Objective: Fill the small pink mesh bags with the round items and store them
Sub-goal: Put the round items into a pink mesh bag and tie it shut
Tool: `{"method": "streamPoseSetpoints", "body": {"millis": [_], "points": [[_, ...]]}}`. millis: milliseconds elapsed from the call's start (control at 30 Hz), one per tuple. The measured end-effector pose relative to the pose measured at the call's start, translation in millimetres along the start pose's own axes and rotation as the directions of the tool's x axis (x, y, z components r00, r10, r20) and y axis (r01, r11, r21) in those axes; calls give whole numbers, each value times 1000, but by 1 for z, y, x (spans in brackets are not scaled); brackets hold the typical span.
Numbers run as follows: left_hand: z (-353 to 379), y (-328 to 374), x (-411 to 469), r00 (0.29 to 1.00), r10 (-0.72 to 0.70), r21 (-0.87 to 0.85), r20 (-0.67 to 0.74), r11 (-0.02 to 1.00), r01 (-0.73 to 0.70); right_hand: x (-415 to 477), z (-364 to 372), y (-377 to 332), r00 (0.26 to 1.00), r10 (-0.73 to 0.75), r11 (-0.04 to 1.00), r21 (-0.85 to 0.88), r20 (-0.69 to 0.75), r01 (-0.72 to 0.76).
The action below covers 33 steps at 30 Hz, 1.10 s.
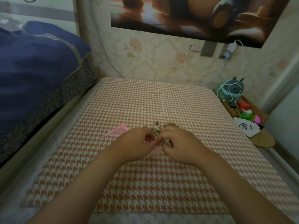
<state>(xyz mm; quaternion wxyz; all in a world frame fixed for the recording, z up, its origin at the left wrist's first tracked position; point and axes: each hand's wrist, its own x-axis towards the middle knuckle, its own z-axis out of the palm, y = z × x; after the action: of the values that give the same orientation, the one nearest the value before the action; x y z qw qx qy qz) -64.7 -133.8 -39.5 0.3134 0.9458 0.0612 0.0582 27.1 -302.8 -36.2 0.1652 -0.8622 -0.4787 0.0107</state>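
A pile of small brown round items (pixel 159 126) lies on the orange houndstooth cloth (pixel 145 102), just beyond my hands. My left hand (pixel 137 143) pinches the edge of a small pink mesh bag (pixel 156 151) that hangs between both hands. My right hand (pixel 179 147) holds several round items (pixel 165 141) in its curled fingers at the bag's mouth. Another pink mesh bag (pixel 117 131) lies flat on the cloth to the left of my left hand.
A dark blue quilt (pixel 35 65) is heaped on the bed at left. A wall with a poster (pixel 194 15) stands behind the table. At right, a box with a plush toy (pixel 233 92), a white cable and a white pouch (pixel 246 126) sits beside the table edge.
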Motion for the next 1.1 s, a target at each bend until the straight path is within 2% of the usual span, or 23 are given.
{"method": "streamPoseSetpoints", "body": {"millis": [67,133,233,333,400,600,833,933,1033,1100], "points": [[3,2,1,1000,-4,-35,-12,999,4,2,-4,5,999,43,984,174,-29,-37],[5,3,3,1000,-1,-55,-31,998,-1,3,-9,17,984,136,939,332,-116,-91],[7,6,3,999,-22,-84,-42,996,19,1,-7,52,938,290,929,292,-192,-227],[7,6,3,997,-68,-133,-46,989,61,-6,5,77,905,419,899,173,-73,-403],[7,6,3,996,-71,-140,-50,988,64,-8,12,79,902,432,893,139,-6,-427],[5,10,1,996,-72,-115,-52,991,66,-2,28,71,930,368,929,41,11,-368],[5,8,0,997,-60,-133,-39,990,54,-3,30,70,922,387,922,20,-5,-387],[6,6,0,998,-51,-126,-26,991,47,1,17,59,920,382,915,178,-92,-362],[5,3,2,999,-44,-122,-23,992,41,8,-4,32,917,322,895,390,-233,-216],[6,0,4,999,-40,-125,-22,991,36,9,-14,12,934,253,871,479,-251,-108]]}}
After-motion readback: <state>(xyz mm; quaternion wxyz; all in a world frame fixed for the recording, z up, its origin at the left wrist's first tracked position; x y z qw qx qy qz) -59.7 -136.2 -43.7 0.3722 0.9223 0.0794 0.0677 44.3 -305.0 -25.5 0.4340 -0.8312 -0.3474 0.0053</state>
